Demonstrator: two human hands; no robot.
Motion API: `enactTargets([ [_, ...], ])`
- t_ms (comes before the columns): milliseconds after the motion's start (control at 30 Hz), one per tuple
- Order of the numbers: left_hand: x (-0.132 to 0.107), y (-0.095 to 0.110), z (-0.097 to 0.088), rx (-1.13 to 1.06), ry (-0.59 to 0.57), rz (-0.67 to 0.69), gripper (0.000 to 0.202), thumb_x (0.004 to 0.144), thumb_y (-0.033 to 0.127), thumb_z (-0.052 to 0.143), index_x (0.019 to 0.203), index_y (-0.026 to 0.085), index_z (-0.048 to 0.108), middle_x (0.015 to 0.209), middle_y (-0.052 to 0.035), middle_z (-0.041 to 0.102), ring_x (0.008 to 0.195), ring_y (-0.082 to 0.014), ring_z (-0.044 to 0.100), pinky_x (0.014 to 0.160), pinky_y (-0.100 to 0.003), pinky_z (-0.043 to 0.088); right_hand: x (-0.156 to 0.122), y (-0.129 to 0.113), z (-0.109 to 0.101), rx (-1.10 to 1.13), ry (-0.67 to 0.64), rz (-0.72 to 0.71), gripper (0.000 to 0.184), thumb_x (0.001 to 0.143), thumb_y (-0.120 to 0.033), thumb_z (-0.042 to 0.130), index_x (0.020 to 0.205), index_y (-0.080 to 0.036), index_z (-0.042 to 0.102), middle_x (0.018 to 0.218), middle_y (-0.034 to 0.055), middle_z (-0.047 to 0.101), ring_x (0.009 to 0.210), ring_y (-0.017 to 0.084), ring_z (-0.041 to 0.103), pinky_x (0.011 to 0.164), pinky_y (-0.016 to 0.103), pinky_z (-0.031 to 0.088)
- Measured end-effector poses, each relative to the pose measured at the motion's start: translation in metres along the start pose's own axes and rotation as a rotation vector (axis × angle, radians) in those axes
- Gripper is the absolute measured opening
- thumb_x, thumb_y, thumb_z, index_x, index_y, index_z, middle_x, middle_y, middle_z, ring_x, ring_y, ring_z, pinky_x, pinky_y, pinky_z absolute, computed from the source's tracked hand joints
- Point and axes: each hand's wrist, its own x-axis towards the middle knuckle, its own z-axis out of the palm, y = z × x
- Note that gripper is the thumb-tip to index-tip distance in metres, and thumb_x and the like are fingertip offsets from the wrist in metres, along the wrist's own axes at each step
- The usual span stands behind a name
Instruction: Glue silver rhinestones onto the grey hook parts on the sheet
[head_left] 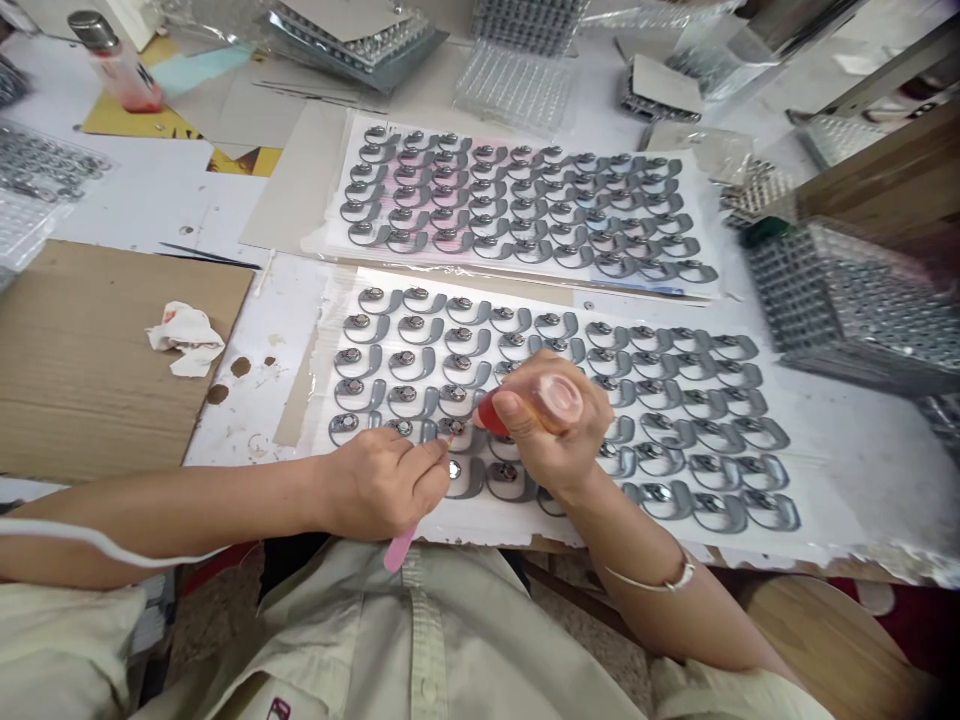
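My left hand (390, 482) is closed around a slim pink tool (400, 550). Its flat end sticks out below my fist, and its thin tip points at one of the grey curved pieces. In my right hand (559, 450) is a small squeeze bottle (517, 400) of red liquid, tilted with its base up toward me. The bottle's nozzle is close to the tool's tip, above the same piece. Rows of grey curved pieces (409, 362), each with a round shiny metal part, lie on a white sheet (814, 520) under both hands. My hands hide some of them.
Behind lies a second sheet with rows of similar pieces (525, 205). A capped bottle (120, 65) stands back left. Brown cardboard (112, 360) and a stained crumpled tissue (187, 338) are at left. Stacked clear trays of small parts (862, 300) stand at right.
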Motion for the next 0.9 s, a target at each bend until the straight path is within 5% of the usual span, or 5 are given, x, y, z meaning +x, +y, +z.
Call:
enactTargets([
  [467, -0.001, -0.006, -0.001, -0.154, 0.015, -0.103, 0.011, 0.087, 0.008, 0.049, 0.088, 0.011, 0.059, 0.087, -0.0099, 0.072, 0.064, -0.0153, 0.069, 0.052, -0.024, 0.057, 0.0, -0.003, -0.002, 0.024, -0.044, -0.092, 0.011, 0.081, -0.018, 0.069, 0.08, -0.018, 0.058, 0.066, 0.0001, 0.06, 0.057, 0.012, 0.053, 0.051, 0.028, 0.045],
  [900, -0.006, -0.012, 0.0, -0.227, -0.11, -0.145, 0.015, 0.087, 0.01, 0.046, 0.09, 0.014, 0.06, 0.082, -0.0075, 0.071, 0.069, -0.0151, 0.069, 0.058, -0.022, 0.057, 0.002, -0.006, -0.003, 0.014, -0.049, -0.117, 0.011, 0.081, -0.017, 0.069, 0.081, -0.018, 0.058, 0.066, 0.0009, 0.06, 0.056, 0.012, 0.053, 0.049, 0.028, 0.045],
])
